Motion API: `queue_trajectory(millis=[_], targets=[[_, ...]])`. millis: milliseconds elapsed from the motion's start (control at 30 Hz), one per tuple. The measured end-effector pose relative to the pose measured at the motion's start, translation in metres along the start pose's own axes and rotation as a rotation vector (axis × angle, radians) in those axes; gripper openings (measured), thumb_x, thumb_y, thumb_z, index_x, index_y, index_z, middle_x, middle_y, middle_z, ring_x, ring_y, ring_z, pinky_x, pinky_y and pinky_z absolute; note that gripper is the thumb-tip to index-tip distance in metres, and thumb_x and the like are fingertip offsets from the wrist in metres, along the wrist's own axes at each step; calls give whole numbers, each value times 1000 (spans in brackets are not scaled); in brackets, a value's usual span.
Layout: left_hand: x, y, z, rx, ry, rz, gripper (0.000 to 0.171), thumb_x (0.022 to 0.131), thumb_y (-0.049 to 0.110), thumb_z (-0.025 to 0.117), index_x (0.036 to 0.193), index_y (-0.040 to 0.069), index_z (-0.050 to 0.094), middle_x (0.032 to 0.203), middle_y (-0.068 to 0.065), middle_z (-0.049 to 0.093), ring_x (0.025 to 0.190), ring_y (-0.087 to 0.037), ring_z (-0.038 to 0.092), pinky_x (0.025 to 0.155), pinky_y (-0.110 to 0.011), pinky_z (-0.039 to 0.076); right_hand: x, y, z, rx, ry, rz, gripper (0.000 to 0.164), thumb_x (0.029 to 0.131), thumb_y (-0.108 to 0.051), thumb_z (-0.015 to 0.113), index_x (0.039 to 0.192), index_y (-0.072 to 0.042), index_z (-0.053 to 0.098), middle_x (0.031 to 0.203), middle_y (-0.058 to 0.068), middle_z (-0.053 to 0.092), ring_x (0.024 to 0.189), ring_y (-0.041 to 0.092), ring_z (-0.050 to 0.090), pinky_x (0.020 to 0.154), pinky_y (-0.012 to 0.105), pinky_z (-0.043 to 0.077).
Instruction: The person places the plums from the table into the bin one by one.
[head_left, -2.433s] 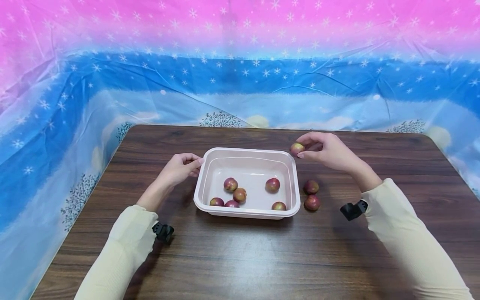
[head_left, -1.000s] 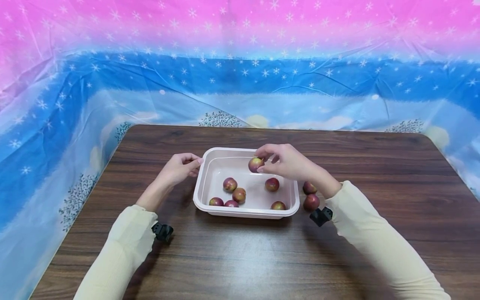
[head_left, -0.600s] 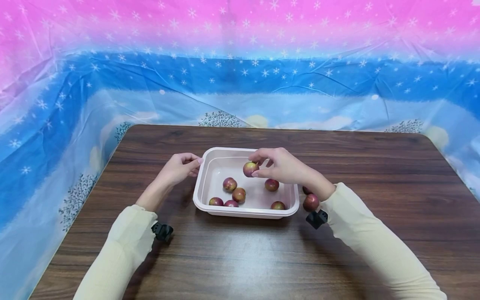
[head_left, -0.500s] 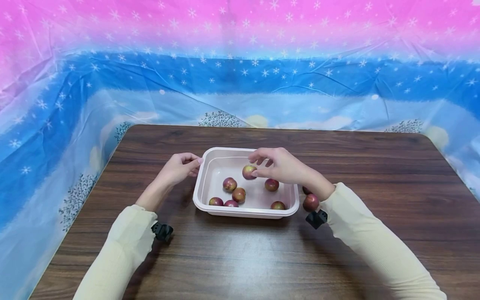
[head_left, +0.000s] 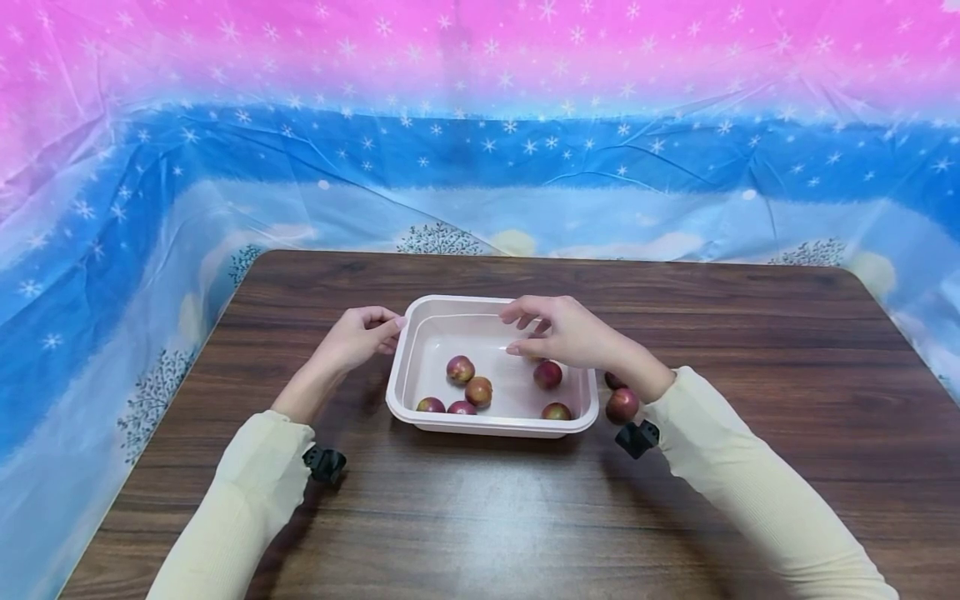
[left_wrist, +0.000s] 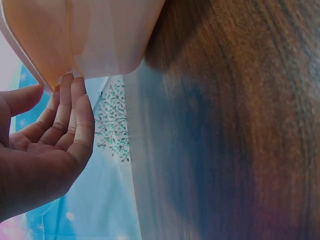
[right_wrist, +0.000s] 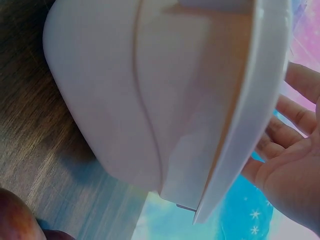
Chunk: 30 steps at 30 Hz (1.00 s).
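Note:
A pale pink plastic container (head_left: 480, 423) stands on the table. My left hand (head_left: 358, 340) grips its left rim, thumb on top and fingertips below, as the left wrist view also shows. Hovering over the container's right half, my right hand (head_left: 566, 332) has its fingers spread apart and holds nothing. Inside lie several round, purple-red and yellowish passion fruits, including one on the left (head_left: 461, 369) and a dark passion fruit (head_left: 548, 375) just below the right hand. Another is mostly hidden behind the right thumb. The right wrist view shows the container's outer wall (right_wrist: 100, 90).
On the brown wood table (head_left: 480, 517), two more passion fruits sit right of the container; the nearer passion fruit (head_left: 622, 407) shows whole, the other is partly covered by the right wrist. A snowflake-patterned cloth (head_left: 465, 150) hangs behind the table.
My right hand carried a passion fruit from the table's right over the container and let go of it. That fruit rolled right, nudging another one. My left hand stayed at the rim.

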<state>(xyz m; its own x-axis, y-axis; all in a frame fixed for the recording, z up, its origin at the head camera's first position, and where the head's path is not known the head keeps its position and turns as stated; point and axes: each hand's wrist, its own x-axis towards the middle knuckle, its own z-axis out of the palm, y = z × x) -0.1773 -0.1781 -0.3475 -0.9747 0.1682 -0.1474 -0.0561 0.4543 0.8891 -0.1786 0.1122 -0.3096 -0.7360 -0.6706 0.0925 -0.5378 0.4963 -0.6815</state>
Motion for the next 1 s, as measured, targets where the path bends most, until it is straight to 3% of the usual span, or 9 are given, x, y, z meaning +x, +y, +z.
queue_trajectory(millis=[467, 1000], targets=[[1, -1, 1, -9, 4, 9, 29, 95, 14, 49, 106, -12, 57, 86, -14, 62, 68, -9, 59, 78, -41, 52, -6, 1, -7, -6, 32, 12, 34, 82, -12, 69, 113, -3, 59, 108, 8, 62, 96, 20, 57, 82, 40, 49], [1, -2, 0, -5, 8, 11, 29, 95, 14, 49, 107, -12, 56, 88, -16, 62, 69, -10, 59, 78, -41, 52, -25, 18, -28, 2, 87, 34, 35, 82, -10, 69, 114, -2, 58, 110, 14, 60, 97, 30, 57, 83, 41, 49]])
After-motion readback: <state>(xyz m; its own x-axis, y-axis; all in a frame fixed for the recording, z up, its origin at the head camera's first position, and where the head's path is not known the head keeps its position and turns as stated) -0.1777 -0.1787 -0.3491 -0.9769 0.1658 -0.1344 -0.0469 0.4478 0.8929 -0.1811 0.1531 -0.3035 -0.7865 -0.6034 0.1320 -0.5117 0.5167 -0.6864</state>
